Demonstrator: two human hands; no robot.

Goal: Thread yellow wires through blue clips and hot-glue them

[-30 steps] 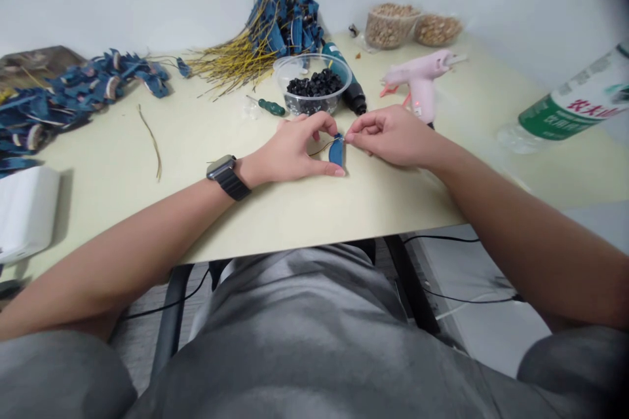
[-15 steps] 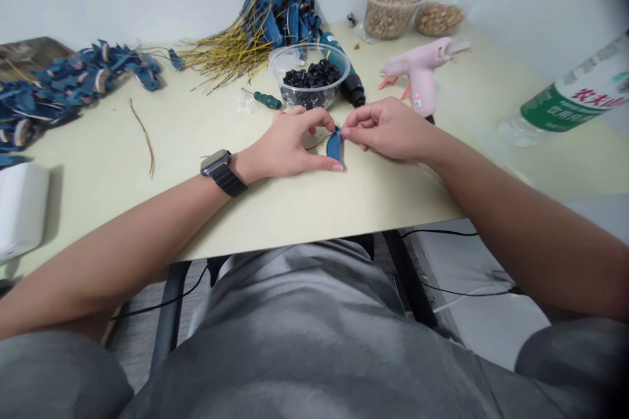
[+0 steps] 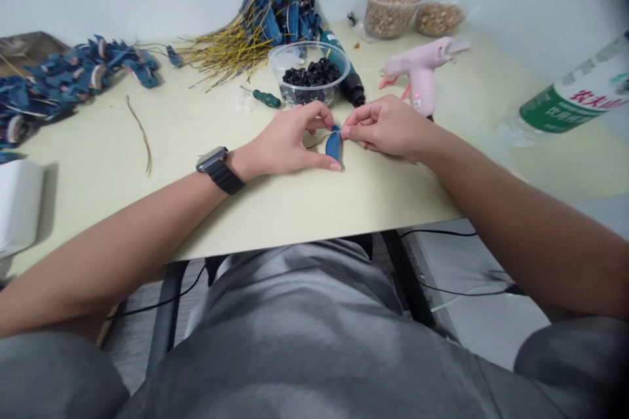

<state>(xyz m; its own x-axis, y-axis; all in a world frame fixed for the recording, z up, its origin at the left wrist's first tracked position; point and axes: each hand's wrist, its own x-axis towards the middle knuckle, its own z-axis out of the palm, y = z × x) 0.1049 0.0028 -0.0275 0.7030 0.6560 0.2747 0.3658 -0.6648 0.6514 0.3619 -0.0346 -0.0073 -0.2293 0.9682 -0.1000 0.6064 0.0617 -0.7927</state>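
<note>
While L hand [image 3: 284, 145] grips blue pc [image 3: 333, 147] thumb-to-index, R hand [image 3: 392, 127] pinches closed just beside its top, can't tell on what.

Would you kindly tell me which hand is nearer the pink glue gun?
Right. The right hand is just in front of the glue gun; the left hand is farther left.
</note>
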